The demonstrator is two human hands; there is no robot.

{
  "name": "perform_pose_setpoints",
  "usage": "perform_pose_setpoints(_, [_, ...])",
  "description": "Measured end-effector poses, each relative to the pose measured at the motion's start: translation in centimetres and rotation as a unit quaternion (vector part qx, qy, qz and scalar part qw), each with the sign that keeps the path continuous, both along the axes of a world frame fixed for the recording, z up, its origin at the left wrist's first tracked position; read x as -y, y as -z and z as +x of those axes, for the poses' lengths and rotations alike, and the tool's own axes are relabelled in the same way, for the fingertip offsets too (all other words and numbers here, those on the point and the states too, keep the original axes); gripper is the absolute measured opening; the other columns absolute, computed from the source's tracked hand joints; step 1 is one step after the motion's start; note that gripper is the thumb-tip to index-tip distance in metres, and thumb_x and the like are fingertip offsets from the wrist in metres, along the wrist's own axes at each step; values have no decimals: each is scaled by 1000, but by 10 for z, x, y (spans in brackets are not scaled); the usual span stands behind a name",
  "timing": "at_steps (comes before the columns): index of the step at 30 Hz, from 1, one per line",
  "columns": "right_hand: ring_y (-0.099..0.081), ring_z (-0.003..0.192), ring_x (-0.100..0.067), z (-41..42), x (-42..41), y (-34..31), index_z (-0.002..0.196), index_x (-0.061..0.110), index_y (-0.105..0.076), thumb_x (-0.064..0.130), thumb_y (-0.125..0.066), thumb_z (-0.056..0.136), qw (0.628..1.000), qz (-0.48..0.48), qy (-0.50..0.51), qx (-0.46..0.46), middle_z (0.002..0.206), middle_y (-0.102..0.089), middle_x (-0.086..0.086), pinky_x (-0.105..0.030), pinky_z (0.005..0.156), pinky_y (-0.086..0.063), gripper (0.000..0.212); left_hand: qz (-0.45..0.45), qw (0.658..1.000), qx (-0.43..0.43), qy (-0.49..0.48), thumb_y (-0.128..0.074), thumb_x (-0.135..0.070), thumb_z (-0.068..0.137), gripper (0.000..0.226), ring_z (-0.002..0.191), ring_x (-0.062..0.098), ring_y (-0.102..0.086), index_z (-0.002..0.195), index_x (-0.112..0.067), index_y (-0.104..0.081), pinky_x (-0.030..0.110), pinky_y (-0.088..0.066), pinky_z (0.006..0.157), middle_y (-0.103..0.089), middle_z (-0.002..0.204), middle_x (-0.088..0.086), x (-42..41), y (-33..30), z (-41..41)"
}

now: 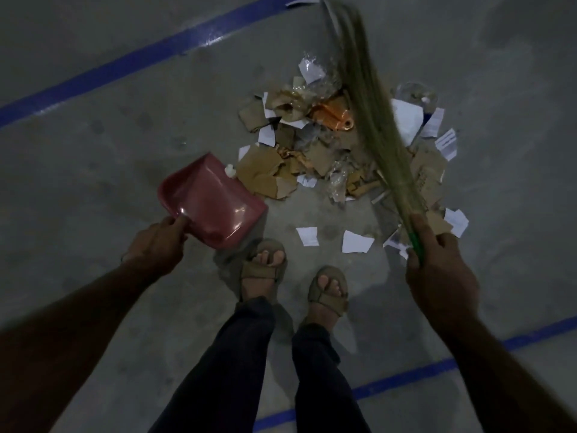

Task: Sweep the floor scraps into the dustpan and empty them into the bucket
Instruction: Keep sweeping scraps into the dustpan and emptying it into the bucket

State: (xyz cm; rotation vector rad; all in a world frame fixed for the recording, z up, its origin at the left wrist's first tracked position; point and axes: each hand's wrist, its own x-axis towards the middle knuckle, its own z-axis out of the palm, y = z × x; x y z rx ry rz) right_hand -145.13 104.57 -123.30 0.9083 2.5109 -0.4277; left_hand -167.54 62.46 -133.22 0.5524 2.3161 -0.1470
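Floor scraps (337, 145) lie heaped on a grey concrete floor (93, 151), just ahead of the person's sandalled feet (293, 276). The heap is torn brown cardboard, white paper, clear plastic wrap and one orange plastic piece (334, 115). A few white paper bits (356, 242) lie apart, nearer the feet. The left hand (156, 245) holds the rear edge of a pink dustpan (209, 201), its grip curled round the rim. The pan looks empty and sits to the left of the heap, its far corner almost touching the nearest cardboard. The right hand (437, 260) grips the green handle of a grass broom (371, 117), whose long bristles stretch across the right side of the heap. Blue lines (125, 62) cross the floor. No bucket is in view. The task seems barely started: scraps are gathered, but none are in the pan, and sweeping in and emptying remain.
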Motion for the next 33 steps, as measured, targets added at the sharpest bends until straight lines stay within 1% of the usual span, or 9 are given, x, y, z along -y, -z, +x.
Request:
perform_pose_setpoints(6, [-45, 69, -10, 3, -31, 36, 153, 41, -24, 31, -51, 101, 990, -74, -36, 113, 93, -48, 0, -24, 50, -32, 60, 69, 994, -3, 83, -59, -24, 94, 26, 88, 40, -63, 118, -18, -50, 43, -51, 68, -61, 109, 15, -47, 30, -24])
perform_pose_setpoints(10, [-53, 82, -15, 9, -37, 46, 153, 34, -30, 29, -62, 95, 985, -142, -48, 88, 109, -58, -5, -29, 64, -43, 67, 98, 990, -2, 97, -58, -22, 95, 31, 93, 42, -61, 124, -15, -48, 44, -46, 70, -58, 116, 19, -112, 52, -23])
perform_pose_setpoints(13, [-50, 89, -7, 15, -27, 43, 153, 31, -33, 29, -63, 94, 976, -195, -50, 78, 116, -54, 3, -17, 66, -37, 66, 107, 991, 0, 74, -54, -21, 98, 39, 97, 42, -60, 135, -19, -44, 43, -44, 71, -56, 120, 19, -158, 56, -8])
perform_pose_setpoints(15, [-50, 90, -5, 21, -14, 35, 148, 31, -37, 34, -62, 95, 970, -219, -42, 92, 116, -55, 4, -19, 70, -39, 59, 108, 993, -4, 54, -52, -18, 97, 40, 95, 42, -59, 136, -18, -42, 43, -41, 68, -57, 116, 19, -176, 51, 6])
perform_pose_setpoints(18, [-52, 83, -2, 37, 9, 12, 143, 40, -36, 37, -61, 95, 964, -252, -15, 84, 106, -54, 10, -14, 68, -38, 54, 129, 991, -9, 28, -48, -17, 99, 38, 91, 41, -58, 136, -15, -42, 47, -47, 69, -57, 116, 20, -182, 39, 29])
perform_pose_setpoints(22, [-56, 85, -3, 68, 41, -27, 143, 42, -36, 36, -61, 94, 955, -288, 20, 64, 105, -52, 16, -24, 75, -52, 55, 154, 988, -11, 10, -52, -17, 97, 45, 92, 37, -58, 141, -19, -38, 46, -51, 71, -57, 117, 17, -173, 2, 53])
perform_pose_setpoints(26, [-60, 98, -8, 109, 57, -83, 146, 52, -25, 38, -58, 90, 952, -299, 39, 45, 119, -53, 10, -31, 81, -53, 67, 181, 983, -8, -8, -53, -16, 96, 41, 88, 30, -58, 135, -21, -41, 36, -44, 66, -57, 106, 12, -161, -64, 81])
perform_pose_setpoints(30, [-67, 82, -16, 139, 71, -157, 138, 50, -27, 38, -56, 80, 962, -267, 46, 29, 110, -59, 3, -34, 62, -55, 66, 172, 985, -2, 0, -52, -13, 94, 39, 83, 30, -58, 131, -21, -43, 36, -46, 66, -56, 101, 12, -150, -132, 109])
perform_pose_setpoints(33, [-68, 75, -20, 162, 78, -213, 137, 43, -28, 44, -55, 83, 971, -233, 44, 21, 109, -59, 1, -36, 55, -55, 60, 190, 981, 12, -36, -42, -22, 100, 33, 85, 17, -50, 133, -26, -43, 31, -41, 70, -54, 104, 4, -154, -191, 130])
